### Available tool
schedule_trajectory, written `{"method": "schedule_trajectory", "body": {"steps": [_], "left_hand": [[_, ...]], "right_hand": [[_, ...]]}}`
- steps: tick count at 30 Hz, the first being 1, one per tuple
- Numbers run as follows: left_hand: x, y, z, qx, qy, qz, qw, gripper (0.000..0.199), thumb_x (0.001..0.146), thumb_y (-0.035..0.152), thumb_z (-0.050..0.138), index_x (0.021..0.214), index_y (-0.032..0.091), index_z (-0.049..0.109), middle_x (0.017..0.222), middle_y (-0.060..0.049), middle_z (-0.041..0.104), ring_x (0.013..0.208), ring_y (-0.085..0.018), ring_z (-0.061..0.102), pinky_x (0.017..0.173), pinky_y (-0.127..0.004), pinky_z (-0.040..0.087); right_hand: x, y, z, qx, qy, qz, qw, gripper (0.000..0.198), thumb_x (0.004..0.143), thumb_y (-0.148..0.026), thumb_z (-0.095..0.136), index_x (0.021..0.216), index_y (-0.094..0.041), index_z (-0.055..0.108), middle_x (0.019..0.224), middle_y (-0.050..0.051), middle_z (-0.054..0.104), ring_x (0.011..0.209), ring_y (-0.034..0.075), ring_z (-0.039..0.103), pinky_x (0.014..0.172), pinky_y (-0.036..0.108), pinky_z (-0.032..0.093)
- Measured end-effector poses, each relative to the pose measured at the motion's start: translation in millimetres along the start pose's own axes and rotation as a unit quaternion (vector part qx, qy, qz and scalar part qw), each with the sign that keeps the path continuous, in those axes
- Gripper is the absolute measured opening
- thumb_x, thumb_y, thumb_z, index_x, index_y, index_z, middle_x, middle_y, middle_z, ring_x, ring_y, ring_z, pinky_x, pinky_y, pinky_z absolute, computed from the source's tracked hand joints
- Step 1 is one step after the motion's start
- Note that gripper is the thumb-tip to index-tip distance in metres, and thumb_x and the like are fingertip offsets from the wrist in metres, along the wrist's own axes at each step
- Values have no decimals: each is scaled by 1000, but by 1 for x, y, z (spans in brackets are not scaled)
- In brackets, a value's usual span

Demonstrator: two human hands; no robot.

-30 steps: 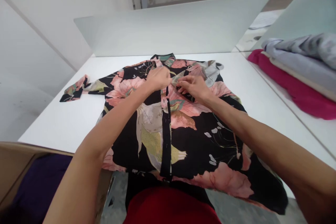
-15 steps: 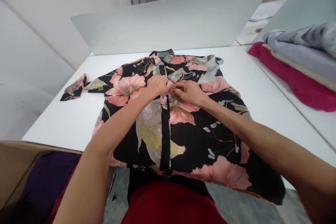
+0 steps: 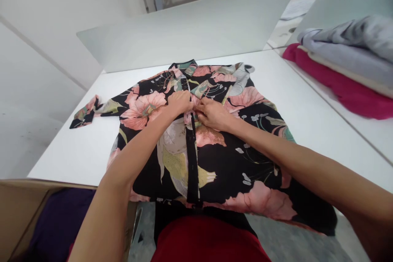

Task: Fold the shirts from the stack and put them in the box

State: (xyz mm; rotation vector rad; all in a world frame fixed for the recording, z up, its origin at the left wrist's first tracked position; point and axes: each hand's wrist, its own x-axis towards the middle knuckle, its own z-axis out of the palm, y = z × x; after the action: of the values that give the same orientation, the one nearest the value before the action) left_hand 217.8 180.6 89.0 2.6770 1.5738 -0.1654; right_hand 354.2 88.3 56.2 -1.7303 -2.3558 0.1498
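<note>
A black floral shirt (image 3: 175,159) lies face up on the white table (image 3: 76,155), its collar at the far side and its lower hem hanging over the near edge. My left hand (image 3: 180,101) is closed on the front placket at chest height. Right beside it, my right hand (image 3: 211,112) pinches the same part of the shirt front, fingertips almost meeting those of the left. Any button between the fingers is too small or hidden to make out. One sleeve stretches out to the left with its cuff folded back.
Folded cloths in magenta, cream and grey (image 3: 353,57) are stacked at the right. A pale upright panel (image 3: 181,32) borders the table's far edge. At the lower left stands a cardboard box (image 3: 21,213) with dark purple cloth (image 3: 61,221) inside.
The view has shifted slightly. Both hands stay at the placket, and the right fingers have closed in a little nearer to the left hand.
</note>
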Motion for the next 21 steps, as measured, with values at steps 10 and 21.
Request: {"method": "schedule_trajectory", "body": {"steps": [10, 21], "left_hand": [[0, 4, -5, 4, -10, -22, 1000, 42, 93, 34, 54, 126, 14, 72, 125, -22, 75, 121, -37, 71, 94, -44, 58], [1, 5, -7, 11, -13, -35, 999, 40, 93, 39, 57, 122, 15, 72, 123, -22, 76, 120, -35, 71, 92, -39, 56]], "right_hand": [[-2, 3, 7, -13, 25, -33, 999, 38, 97, -16, 47, 122, -5, 73, 115, 20, 63, 106, 29, 57, 92, 37, 43], [-4, 11, 24, -1, 84, -67, 994, 35, 97, -15, 46, 117, -7, 73, 111, 19, 61, 103, 28, 51, 90, 38, 40]]}}
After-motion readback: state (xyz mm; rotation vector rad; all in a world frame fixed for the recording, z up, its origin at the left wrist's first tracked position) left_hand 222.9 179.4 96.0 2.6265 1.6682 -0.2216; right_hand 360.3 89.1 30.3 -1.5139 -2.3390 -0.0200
